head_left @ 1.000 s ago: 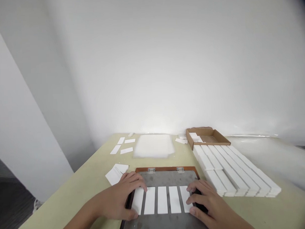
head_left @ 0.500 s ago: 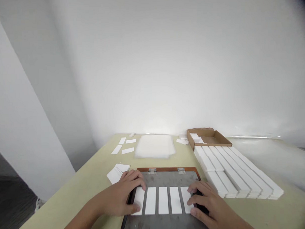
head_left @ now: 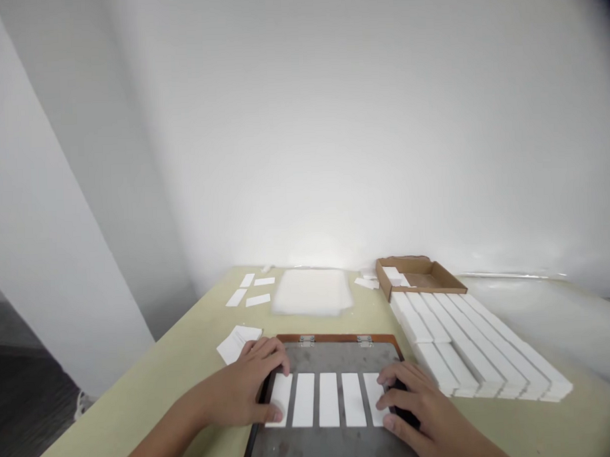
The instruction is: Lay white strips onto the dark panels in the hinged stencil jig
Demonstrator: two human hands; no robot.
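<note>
A grey metal plate [head_left: 313,448], set on a brown hinged frame [head_left: 333,336], lies in front of me. Several white card strips [head_left: 329,399] stand in a spaced row across it. My left hand [head_left: 250,384] rests at the leftmost strip [head_left: 279,396], its thumb on the lower end and its fingers by the upper end. At the opposite end, my right hand [head_left: 416,404] lies over the plate's right edge, fingers spread and fingertips on the rightmost strip [head_left: 373,389]. Both hands have their fingers apart. Part of each outer strip is hidden by the hands.
Right of the plate are long stacks of white strips [head_left: 489,345], with an open cardboard box [head_left: 429,277] behind them. A pile of translucent sheets [head_left: 312,291] lies at the back. Loose white cards [head_left: 236,297] are at the left, and more cards [head_left: 234,347] lie beside my left hand.
The whole view has shifted slightly, so things appear a little further right. Both hands stay at the outer strips, with barely any movement against the plate.
</note>
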